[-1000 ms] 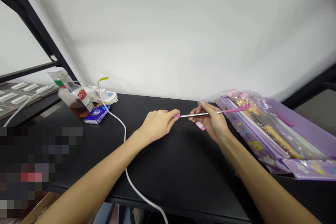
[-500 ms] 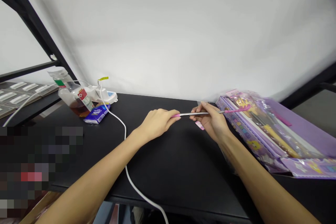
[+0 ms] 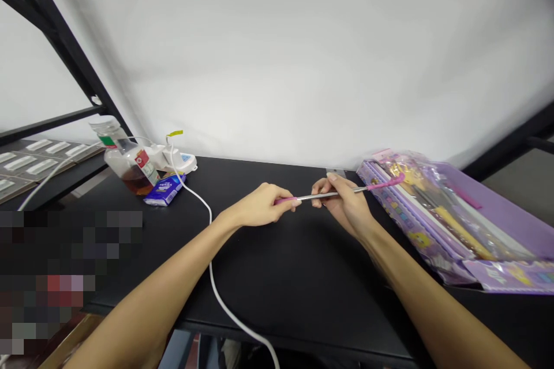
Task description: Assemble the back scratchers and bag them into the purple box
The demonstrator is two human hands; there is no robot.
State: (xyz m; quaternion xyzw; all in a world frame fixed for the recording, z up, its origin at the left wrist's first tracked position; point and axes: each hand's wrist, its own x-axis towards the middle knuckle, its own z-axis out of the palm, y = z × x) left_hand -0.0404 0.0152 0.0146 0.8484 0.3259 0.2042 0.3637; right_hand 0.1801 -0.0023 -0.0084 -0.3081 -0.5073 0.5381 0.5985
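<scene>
A thin back scratcher [image 3: 306, 198] with a silver rod, a pink handle and a curved pink head spans both hands above the black table. My left hand [image 3: 259, 206] is closed on its pink handle end. Further along the silver rod, my right hand [image 3: 351, 207] pinches it between thumb and fingers. The curved pink head points right, over the edge of a purple display box [image 3: 497, 213]. Inside that box lie several long items in clear wrappers [image 3: 445, 219], some with yellow parts. Behind my right fingers a bit of clear plastic [image 3: 336, 172] shows.
At the left stand a clear bottle [image 3: 130, 170] of brown liquid, a blue packet [image 3: 165, 190] and a white power strip [image 3: 187, 162]. A white cable [image 3: 216, 294] runs across the black table [image 3: 294, 282] to its front edge. A black metal frame [image 3: 82, 75] rises at left.
The back scratcher has tilted, its handle end lower and its head slightly left. My left hand has dropped a little. A pink-and-white tag seen under my right hand is now hidden.
</scene>
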